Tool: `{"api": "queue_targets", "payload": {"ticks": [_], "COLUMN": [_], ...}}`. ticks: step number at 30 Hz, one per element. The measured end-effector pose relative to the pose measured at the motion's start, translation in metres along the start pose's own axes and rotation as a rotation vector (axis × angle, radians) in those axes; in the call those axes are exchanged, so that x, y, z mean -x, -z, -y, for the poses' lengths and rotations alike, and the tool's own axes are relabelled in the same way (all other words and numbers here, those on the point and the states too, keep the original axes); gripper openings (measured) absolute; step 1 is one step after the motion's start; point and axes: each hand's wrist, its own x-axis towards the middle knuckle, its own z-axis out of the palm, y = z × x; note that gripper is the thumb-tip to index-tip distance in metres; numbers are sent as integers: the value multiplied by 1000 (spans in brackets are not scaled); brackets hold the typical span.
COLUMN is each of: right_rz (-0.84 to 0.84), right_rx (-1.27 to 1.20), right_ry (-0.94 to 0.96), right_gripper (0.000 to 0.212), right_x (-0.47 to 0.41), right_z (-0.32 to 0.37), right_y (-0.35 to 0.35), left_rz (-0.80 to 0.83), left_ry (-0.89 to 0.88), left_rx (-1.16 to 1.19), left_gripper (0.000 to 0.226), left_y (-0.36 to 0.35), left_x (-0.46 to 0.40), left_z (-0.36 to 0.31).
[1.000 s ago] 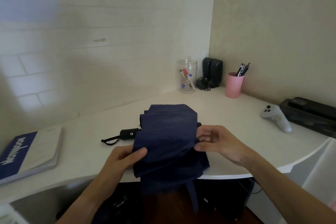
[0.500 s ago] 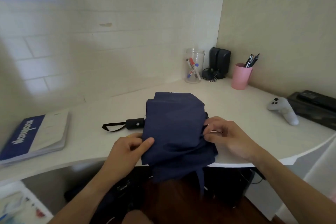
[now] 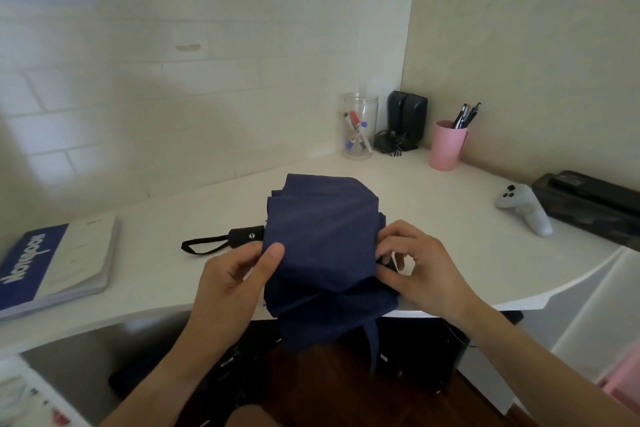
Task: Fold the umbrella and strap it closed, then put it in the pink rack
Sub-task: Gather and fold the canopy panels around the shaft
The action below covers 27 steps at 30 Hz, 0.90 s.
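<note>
The umbrella (image 3: 322, 239), navy and collapsed but still loose, lies across the near edge of the white tabletop (image 3: 433, 204), its black handle (image 3: 246, 236) and wrist loop pointing left and a good part of its cloth spilling over the edge toward the floor. Compared with a second ago the canopy looks more gathered: the pleats sit in a tighter stack and both hands have closed in against its sides, which I read as the folding nearing its end and the strapping about to start. The left hand (image 3: 235, 282) holds the left side of the bundle, thumb pressed on top of the cloth with the fingers curled under it. The right hand (image 3: 420, 269) pinches the folds at the right side, its fingers (image 3: 388, 246) curled narrow around cloth. A narrow strip that may be the closing strap (image 3: 373, 340) hangs below the edge, not yet wrapped. Open room lies on the tabletop to the left up to the notebook (image 3: 55, 263), and behind up to the clear jar (image 3: 359, 126) and the pink cup (image 3: 447, 145); the white controller (image 3: 524, 206) sits well apart on the right. A pink shape (image 3: 623, 378) at the lower right may be the rack, though too little shows to tell.
</note>
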Motion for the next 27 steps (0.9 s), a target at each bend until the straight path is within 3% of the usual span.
{"api": "queue_targets", "payload": {"ticks": [8,11,13,16,20,23,24,27], "right_rz": [-170,-162,-122,-51,-37,11,21,23], "right_rx": [-317,-407,-415,-427,-420,-469,-508,-622], "right_ry": [-154,-220,-231,-227,-226,-309,-350,-392], "right_gripper": [20,18,16,21,11,10,11,18], "right_x": [3,4,6,7,11,17,18,18], "right_z": [18,15,13,13,15,15,17,18], "right_y": [7,10,12,14,11,11,12,13], "left_rz": [27,90,159,179,211,216,216,250], "left_ry": [198,235,194,228,360,401,406,423], "left_rx": [407,416,247,64,389,490,465,427], "left_gripper": [22,45,38,45,74,34,33,66], "left_y": [-5,-3,-2,-5,-3,-5,-6,-5], "left_x": [-19,-24,-26,-28,-28,-20,-17,-11], "left_z": [-17,-15,-17,-18,-6,-7,-9,-4]}}
